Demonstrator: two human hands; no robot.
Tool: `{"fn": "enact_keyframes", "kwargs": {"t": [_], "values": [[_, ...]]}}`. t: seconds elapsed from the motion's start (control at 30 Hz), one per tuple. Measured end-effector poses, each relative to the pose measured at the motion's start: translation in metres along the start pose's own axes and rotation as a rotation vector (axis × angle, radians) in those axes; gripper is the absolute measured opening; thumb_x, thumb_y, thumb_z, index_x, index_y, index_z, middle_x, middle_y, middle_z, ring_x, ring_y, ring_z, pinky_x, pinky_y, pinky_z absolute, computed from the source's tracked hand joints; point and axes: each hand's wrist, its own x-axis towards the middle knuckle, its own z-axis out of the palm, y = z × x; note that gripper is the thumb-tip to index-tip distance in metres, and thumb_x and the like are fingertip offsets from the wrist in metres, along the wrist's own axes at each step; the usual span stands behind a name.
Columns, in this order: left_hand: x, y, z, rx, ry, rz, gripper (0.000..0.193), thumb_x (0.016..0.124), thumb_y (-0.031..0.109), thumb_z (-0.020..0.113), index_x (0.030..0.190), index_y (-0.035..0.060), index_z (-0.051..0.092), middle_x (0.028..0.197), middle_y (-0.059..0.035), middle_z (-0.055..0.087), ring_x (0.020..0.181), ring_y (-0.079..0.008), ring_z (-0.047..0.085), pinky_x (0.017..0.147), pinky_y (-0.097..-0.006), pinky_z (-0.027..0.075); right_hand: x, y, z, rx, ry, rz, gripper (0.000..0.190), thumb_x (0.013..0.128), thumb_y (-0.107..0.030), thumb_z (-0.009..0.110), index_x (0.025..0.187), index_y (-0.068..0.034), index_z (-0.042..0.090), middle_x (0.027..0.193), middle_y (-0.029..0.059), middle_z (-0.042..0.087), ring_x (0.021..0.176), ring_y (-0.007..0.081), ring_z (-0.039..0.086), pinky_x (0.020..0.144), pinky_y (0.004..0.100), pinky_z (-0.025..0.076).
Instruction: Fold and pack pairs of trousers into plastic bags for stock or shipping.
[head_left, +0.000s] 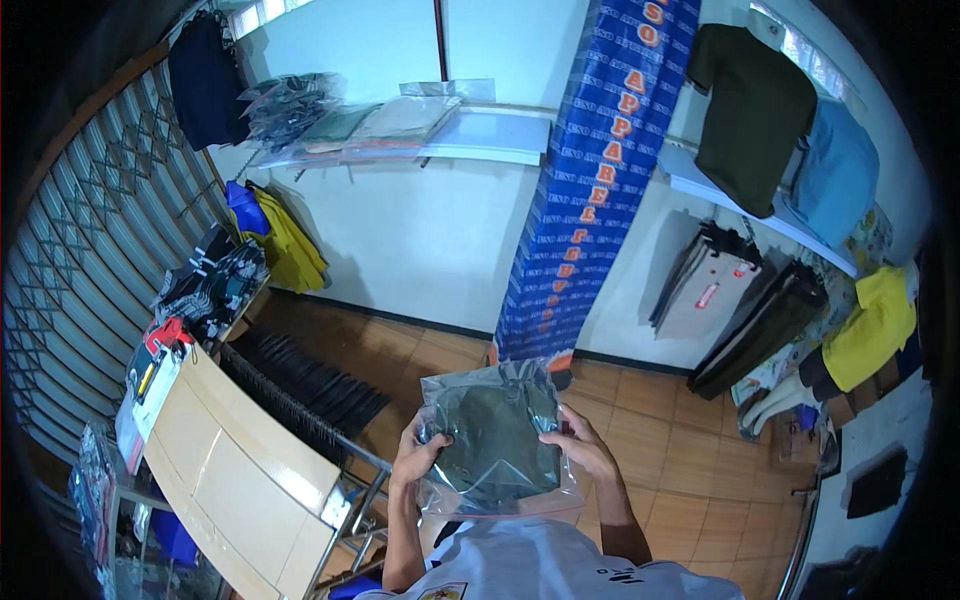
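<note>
A clear plastic bag with a folded dark green garment (496, 442) inside is held up in front of my chest. My left hand (420, 451) grips its left edge, with the thumb on top of the plastic. On the opposite edge, my right hand (585, 442) pinches the bag, thumb also on top. The plastic is creased and shiny, and a thin red line runs along the edge nearest my body. The fingers behind the bag are mostly hidden.
A long cream-topped table (240, 472) stands at the left beside a rack of dark hanging garments (300, 382). Bagged clothes (405, 120) lie on the wall shelf (487, 139). Beyond the bag stands a tall blue banner (592, 180). A mannequin in yellow (870, 322) is at the right.
</note>
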Motion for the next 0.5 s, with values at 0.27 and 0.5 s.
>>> {"fn": "enact_keyframes", "kwargs": {"t": [0.27, 0.5], "values": [[0.139, 0.038, -0.009, -0.057, -0.003, 0.081, 0.049, 0.076, -0.003, 0.069, 0.124, 0.0004, 0.061, 0.104, -0.0029, 0.067, 0.095, -0.0130, 0.060, 0.087, -0.0287, 0.049, 0.129, -0.047, -0.019, 0.025, 0.013, -0.091, 0.058, 0.085, -0.004, 0.075, 0.139, -0.004, 0.053, 0.114, 0.0042, 0.067, 0.100, 0.0131, 0.063, 0.088, 0.0296, 0.051], [0.230, 0.103, -0.030, -0.025, 0.069, 0.204, 0.048, 0.077, -0.006, 0.066, 0.124, 0.0000, 0.059, 0.097, 0.0003, 0.063, 0.092, -0.0115, 0.058, 0.086, -0.0267, 0.047, 0.220, -0.122, -0.010, 0.047, 0.036, -0.226, 0.060, 0.085, -0.008, 0.076, 0.140, -0.003, 0.053, 0.115, 0.0040, 0.066, 0.095, 0.0126, 0.061, 0.084, 0.0281, 0.048]]}}
